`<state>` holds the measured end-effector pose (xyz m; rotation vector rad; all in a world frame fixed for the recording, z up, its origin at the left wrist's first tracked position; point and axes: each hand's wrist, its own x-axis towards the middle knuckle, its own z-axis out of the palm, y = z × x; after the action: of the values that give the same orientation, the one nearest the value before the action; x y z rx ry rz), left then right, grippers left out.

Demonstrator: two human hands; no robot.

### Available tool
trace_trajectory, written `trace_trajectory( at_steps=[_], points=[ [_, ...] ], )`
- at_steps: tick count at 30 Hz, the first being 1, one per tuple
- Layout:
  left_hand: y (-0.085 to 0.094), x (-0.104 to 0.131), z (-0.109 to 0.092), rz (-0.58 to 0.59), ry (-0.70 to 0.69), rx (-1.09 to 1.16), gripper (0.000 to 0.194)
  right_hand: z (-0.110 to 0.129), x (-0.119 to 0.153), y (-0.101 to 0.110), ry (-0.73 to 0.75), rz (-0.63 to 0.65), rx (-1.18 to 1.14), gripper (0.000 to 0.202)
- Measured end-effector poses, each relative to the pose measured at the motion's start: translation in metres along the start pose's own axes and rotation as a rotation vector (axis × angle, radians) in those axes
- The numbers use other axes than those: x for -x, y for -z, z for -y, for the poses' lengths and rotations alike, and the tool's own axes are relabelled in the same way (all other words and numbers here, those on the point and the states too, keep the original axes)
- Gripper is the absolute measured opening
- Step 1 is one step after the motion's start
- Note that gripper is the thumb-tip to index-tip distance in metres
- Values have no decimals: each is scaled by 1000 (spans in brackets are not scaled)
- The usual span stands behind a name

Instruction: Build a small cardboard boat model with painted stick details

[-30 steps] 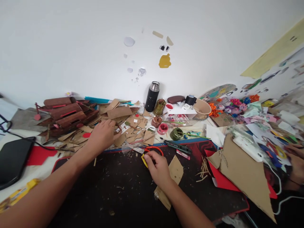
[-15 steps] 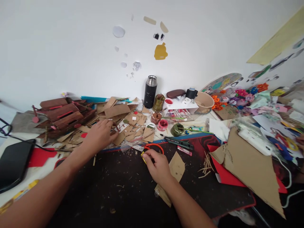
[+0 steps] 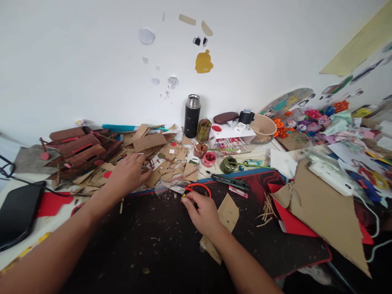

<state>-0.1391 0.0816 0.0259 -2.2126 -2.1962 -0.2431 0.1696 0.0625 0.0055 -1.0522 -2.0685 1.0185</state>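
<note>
My left hand [image 3: 130, 171] lies over a heap of cardboard scraps [image 3: 156, 176], thumb apart from the bent fingers; the fingertips are partly hidden among the scraps. A brown-painted cardboard model boat [image 3: 82, 149] with red strips stands left of it. My right hand [image 3: 203, 212] is closed in a pinch on a small yellow piece [image 3: 183, 197], mostly hidden by the fingers. Just beyond that hand lie scissors [image 3: 198, 186] with orange handles, their blades pointing left. A cut piece of cardboard [image 3: 228, 212] lies beside and partly under my right wrist.
A black flask [image 3: 192, 116], open paint pots [image 3: 209, 159] and a green-black cutter knife [image 3: 231, 182] stand or lie along the back of the dark mat [image 3: 137, 245]. At right are a large cardboard sheet [image 3: 324, 216] and a white power strip [image 3: 330, 178]. A black tablet-like device [image 3: 21, 212] lies left.
The view has shifted slightly. My left hand stays over the scraps. Less of the yellow piece shows at my right fingertips; otherwise that hand has barely moved.
</note>
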Motion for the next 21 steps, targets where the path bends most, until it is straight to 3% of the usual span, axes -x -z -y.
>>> trace_trajectory(
  at_steps=[14, 21],
  points=[
    [3, 1, 1, 14, 31, -2, 41, 1, 0, 1, -14, 14, -2, 27],
    [26, 10, -4, -68, 53, 60, 32, 0, 0, 1, 0, 20, -8, 27]
  ],
)
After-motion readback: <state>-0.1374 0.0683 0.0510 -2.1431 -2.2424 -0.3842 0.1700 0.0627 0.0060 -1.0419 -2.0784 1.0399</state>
